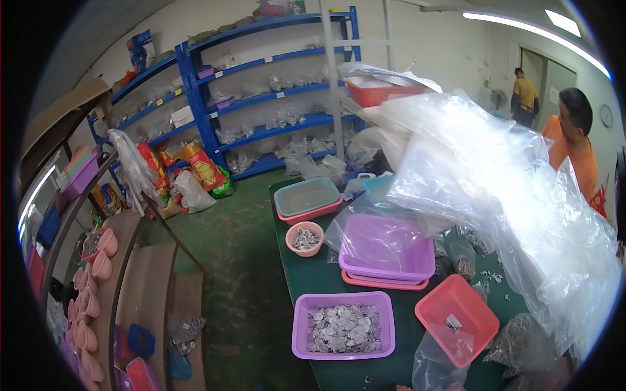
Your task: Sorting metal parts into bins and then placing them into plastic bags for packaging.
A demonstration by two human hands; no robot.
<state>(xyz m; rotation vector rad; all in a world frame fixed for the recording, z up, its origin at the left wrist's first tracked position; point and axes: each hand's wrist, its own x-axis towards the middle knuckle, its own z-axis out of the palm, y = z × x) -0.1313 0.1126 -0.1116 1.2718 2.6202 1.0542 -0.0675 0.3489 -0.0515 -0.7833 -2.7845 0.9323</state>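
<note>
I cannot tell my hands' state; the filled purple tray lies at frame lower centre, long axis left-to-right.

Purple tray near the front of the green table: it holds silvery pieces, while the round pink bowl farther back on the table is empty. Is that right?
Not quite: the round pink bowl isn't empty; the head view shows small silvery bits in it. The purple tray does hold silvery pieces, with the bowl farther back.
</note>
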